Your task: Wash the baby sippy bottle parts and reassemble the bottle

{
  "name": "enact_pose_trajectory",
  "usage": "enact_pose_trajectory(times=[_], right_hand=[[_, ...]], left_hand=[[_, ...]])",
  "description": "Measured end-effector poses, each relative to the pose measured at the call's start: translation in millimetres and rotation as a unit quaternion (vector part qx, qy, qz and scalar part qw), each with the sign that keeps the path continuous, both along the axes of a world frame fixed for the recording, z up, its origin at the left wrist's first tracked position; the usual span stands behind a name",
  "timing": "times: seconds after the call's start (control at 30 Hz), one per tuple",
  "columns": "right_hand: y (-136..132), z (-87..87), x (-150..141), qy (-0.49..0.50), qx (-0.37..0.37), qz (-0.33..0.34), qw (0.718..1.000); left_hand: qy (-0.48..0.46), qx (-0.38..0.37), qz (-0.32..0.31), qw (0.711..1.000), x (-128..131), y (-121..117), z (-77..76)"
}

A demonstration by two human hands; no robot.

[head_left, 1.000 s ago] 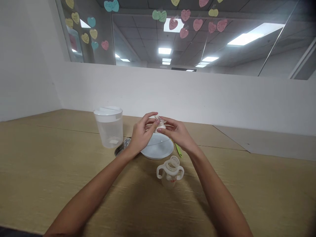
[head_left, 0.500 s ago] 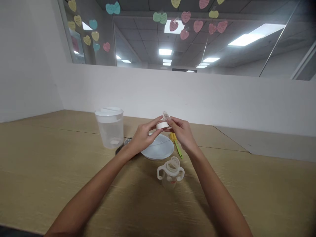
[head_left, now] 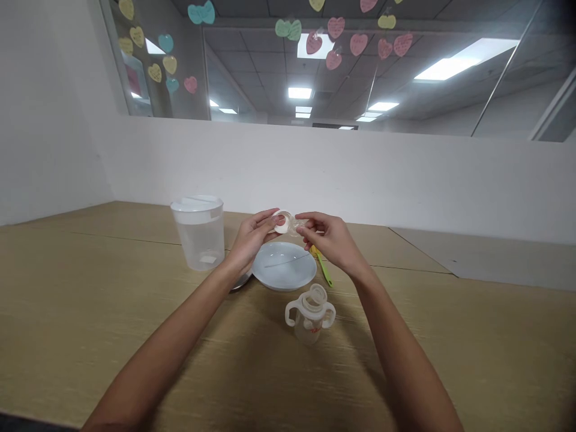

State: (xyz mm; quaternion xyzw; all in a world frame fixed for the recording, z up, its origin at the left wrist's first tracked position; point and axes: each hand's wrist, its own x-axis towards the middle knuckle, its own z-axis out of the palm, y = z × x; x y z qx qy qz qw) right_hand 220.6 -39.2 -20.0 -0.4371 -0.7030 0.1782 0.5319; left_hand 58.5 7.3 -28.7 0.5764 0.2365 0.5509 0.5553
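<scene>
Holds a white ring (head_left: 285,228) in the left hand (head_left: 252,236), nearly closed, with the thumb in the opening and the fingers curled behind the rim. Pinches a clear teat (head_left: 294,228) between thumb and forefinger of the right hand (head_left: 332,239), half closed. Has both pieces together in the air, above the far side of a white bowl (head_left: 284,275) (cannot tell whether joined, too blurred). Has a two-handled cup (head_left: 308,327) upright on the table (head_left: 58,312), nearer than the bowl and between the forearms, with a round cap (head_left: 319,293) tilted up at its mouth. Shows a green-handled tool (head_left: 324,273) lying just right of the bowl, with a yellow end partly behind the right hand. Shows also a metal tray (head_left: 242,281), mostly hidden by the left forearm, and a lidded clear bucket (head_left: 204,240) farther left.
</scene>
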Motion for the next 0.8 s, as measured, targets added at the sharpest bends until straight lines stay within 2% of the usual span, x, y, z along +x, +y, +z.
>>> enact_pose_trajectory(times=[0.17, 0.3, 0.37, 0.47, 0.57, 0.67, 0.73, 0.8], right_hand=[[0, -0.5, 1, 0.023, -0.009, 0.036, 0.999], [1, -1.5, 0, 0.01, -0.006, 0.063, 0.998], [2, -2.6, 0, 0.007, 0.002, 0.048, 0.999], [4, -6.2, -4, 0.015, 0.025, -0.019, 0.999], [8, -9.9, -10, -0.003, 0.05, -0.081, 0.995], [6, -7.8, -10, -0.035, 0.045, -0.089, 0.994], [-2, -2.2, -2, -0.068, 0.001, -0.061, 0.996], [-14, 4.2, 10, -0.131, -0.075, -0.03, 0.988]], left_hand=[[-0.005, -0.001, -0.011, 1.0, 1, -5, 0.7], [0.028, 0.031, -0.029, 0.999, 1, -8, -0.2], [0.04, 0.051, -0.036, 0.997, 1, -9, -0.7], [0.068, 0.081, -0.028, 0.994, 0, -11, -0.3], [0.11, 0.122, 0.005, 0.986, 0, -14, 0.1], [0.161, 0.168, 0.063, 0.971, 1, -15, 0.2], [0.219, 0.203, 0.126, 0.946, -2, -12, 1.3], [0.289, 0.238, 0.189, 0.908, -9, -5, 4.1]])
